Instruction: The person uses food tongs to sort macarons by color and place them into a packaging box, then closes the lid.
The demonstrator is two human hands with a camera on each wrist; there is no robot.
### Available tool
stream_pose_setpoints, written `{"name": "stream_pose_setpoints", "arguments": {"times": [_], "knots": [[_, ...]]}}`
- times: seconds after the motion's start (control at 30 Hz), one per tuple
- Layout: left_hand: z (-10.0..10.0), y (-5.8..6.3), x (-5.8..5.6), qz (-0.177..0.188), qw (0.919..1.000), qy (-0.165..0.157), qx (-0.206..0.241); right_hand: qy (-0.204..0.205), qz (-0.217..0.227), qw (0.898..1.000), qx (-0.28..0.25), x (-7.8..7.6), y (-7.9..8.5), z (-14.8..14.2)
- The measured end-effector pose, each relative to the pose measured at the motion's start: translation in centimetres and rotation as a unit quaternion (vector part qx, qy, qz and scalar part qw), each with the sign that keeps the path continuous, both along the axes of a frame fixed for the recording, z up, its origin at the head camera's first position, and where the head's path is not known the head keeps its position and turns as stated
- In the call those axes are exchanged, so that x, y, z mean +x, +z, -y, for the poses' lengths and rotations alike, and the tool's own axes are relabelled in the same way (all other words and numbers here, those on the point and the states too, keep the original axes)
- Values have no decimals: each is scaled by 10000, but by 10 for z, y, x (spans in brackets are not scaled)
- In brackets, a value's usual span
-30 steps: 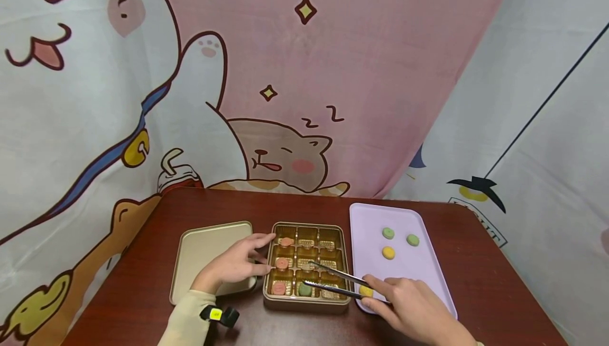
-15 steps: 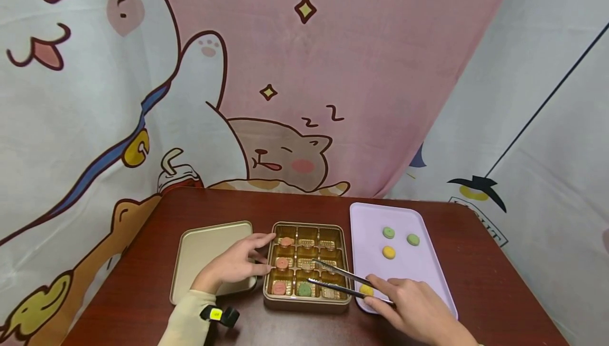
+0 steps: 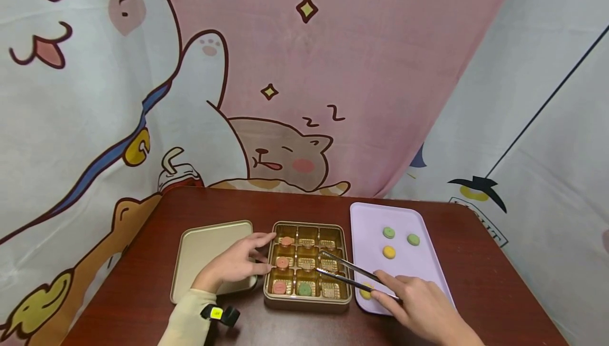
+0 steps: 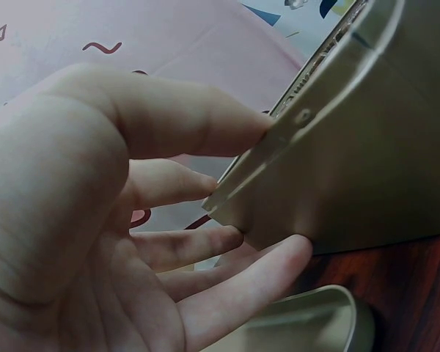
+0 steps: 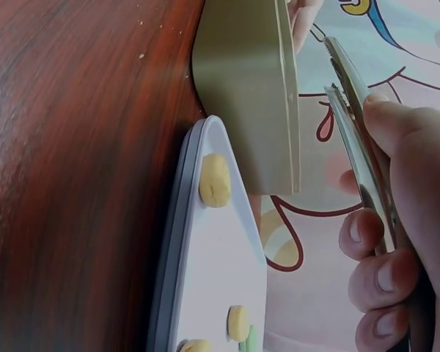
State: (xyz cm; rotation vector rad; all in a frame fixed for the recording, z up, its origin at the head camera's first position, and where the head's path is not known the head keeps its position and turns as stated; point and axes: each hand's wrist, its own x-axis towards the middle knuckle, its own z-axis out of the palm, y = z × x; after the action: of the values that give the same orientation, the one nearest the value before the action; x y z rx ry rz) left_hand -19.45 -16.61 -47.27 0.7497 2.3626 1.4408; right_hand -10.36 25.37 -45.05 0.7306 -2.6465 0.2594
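Note:
A gold tin box [image 3: 306, 305] with a divided insert stands mid-table. Its left column holds two orange macarons, one at the back [image 3: 286, 241] and one in the middle [image 3: 282, 262], plus a pink macaron [image 3: 279, 287] in front. In the front middle compartment sits a green macaron [image 3: 304, 289]. My left hand [image 3: 235, 262] touches the box's left side with thumb and fingertips, fingers spread. My right hand [image 3: 421, 304] holds metal tongs [image 3: 354, 274]; their tips are apart over the box's right part, with nothing seen between them.
To the right lies a lilac tray [image 3: 373, 216] with two green macarons [image 3: 388, 233] [image 3: 413, 240] and two yellow ones, one mid-tray [image 3: 389, 252] and one near the front left corner [image 3: 366, 292], partly behind the tongs. A gold lid [image 3: 209, 248] lies left, under my left hand.
The tongs have moved right and slightly back, away from the green macaron in the front middle compartment. My right hand has shifted right with them. The left hand stays put.

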Motion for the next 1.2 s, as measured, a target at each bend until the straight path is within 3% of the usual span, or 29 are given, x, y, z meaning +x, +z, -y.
{"name": "stream_pose_setpoints", "arguments": {"times": [0.13,0.37,0.53,0.7,0.9,1.2], "knots": [[0,1,0,-17,10000,12,-21,-339,254,9991,-31,-2,1,-3],[0,-1,-1,-38,10000,-11,-10,-849,31,9963,-103,-9,-3,-16],[0,-2,-2,-109,9999,-47,-58,-1216,159,9924,-107,-16,-6,-24],[0,-2,-2,-111,9999,-48,-52,-1331,123,9910,-100,-21,-8,-31],[1,-2,-2,-107,9999,-42,-96,-1822,711,9807,15,-29,-9,-41],[1,-2,-2,-76,9999,-43,-51,-2417,1258,9621,-66,-37,-16,-61]]}}
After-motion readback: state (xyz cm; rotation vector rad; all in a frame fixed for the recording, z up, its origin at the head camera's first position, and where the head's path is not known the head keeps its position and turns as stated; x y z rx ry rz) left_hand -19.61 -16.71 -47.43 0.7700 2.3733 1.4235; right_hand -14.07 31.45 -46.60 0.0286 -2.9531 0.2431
